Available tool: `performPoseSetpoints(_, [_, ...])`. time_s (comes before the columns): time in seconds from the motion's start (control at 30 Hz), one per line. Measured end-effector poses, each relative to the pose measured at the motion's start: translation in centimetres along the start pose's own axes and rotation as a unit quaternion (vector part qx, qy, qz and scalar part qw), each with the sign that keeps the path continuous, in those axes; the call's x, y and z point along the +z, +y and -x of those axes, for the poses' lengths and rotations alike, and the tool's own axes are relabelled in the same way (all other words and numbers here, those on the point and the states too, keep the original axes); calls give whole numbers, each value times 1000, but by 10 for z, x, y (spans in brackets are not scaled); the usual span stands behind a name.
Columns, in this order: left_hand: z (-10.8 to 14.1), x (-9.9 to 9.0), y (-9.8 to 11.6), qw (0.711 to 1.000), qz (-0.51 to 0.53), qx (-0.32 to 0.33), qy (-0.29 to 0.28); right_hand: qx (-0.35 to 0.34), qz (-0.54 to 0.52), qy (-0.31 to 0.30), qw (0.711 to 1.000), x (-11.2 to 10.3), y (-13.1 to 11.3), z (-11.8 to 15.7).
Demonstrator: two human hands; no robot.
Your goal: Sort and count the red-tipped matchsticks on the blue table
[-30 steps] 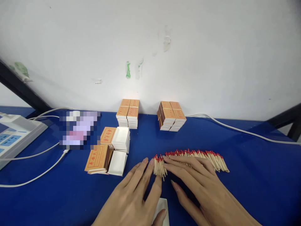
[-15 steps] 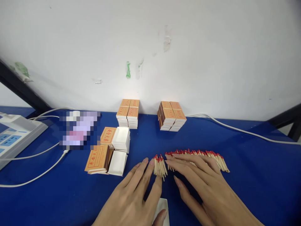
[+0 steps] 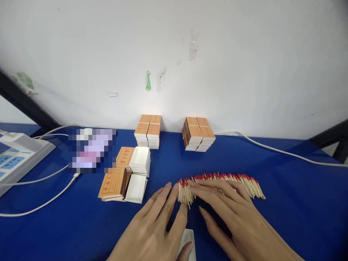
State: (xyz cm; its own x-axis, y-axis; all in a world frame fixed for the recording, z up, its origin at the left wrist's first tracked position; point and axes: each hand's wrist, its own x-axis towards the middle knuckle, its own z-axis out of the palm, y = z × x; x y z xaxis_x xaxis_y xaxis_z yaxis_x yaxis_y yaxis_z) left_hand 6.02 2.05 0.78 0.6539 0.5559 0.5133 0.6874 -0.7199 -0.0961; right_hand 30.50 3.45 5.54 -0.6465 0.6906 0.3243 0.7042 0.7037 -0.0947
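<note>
A long row of red-tipped matches lies on the blue table, heads toward the wall. At its left end is a small bunch of matches. My left hand rests with fingers spread, its index fingertip and thumb side against the left edge of that bunch. Stretched over the row, my right hand touches matches with its fingertips near the bunch and covers part of the row. Neither hand grips anything. Partly hidden beneath my left hand is a white matchbox tray.
Left of the matches stand white empty trays and orange matchbox sleeves. Bundled matchboxes and a second bundle stand by the wall. A blurred phone-like object, cables and a power strip occupy the left side.
My right hand has slid slightly left, bringing some matches from the row up against the small bunch; the gap between them has narrowed. My left hand has stayed put.
</note>
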Motion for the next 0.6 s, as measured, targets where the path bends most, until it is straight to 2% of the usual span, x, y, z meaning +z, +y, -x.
performPoseSetpoints(0.6, [2,0,2,1000,1,-4,-3,-7,-24,-12,1000,-2,2,-1])
